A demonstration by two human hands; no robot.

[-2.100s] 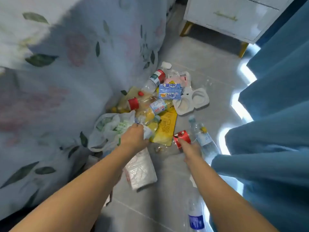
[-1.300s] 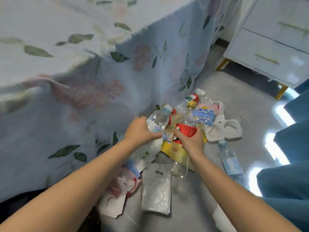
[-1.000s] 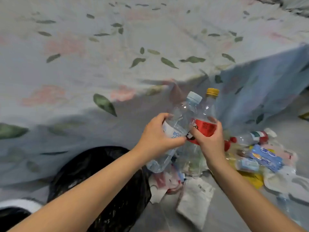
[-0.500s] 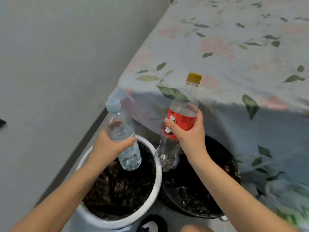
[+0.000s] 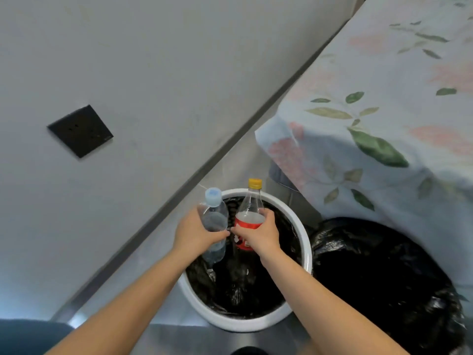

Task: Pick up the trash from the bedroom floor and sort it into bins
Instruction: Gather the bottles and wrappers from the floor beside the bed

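Two bottles (image 5: 214,221), red label (image 5: 247,228) unreadable

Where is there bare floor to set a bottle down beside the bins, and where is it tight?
Bare grey floor runs between the wall's baseboard and the white bin, and continues behind that bin toward the bed's floral cover. Tight: the black-bagged bin presses against the white one under the cover's hem, and the left hand and right hand hold bottles over the white bin.

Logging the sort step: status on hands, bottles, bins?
Left hand shut on clear bottle; right hand shut on red-label bottle. Both held over white bin. Black-bagged bin beside it. Nothing blocking.
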